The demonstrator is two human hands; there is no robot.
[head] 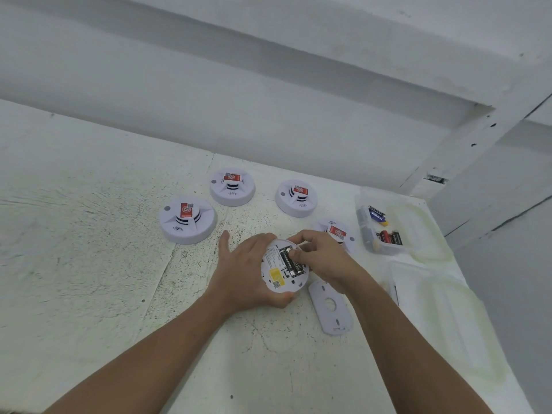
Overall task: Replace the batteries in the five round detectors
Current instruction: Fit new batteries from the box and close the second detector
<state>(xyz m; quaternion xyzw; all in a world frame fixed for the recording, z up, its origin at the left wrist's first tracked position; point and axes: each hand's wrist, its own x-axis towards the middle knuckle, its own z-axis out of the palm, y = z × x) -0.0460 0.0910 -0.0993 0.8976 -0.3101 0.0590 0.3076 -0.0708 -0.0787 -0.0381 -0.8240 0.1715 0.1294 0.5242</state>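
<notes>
The left hand (248,264) grips the upturned detector (276,279) at 6 o'clock of the 4 other detectors (187,219), while the right hand (319,252) pinches a battery (285,259) in its bay and should tip 1 end gently, not pry.

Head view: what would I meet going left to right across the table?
Near-left detector → far-left detector → opened detector → half-hidden detector → battery box.
</notes>
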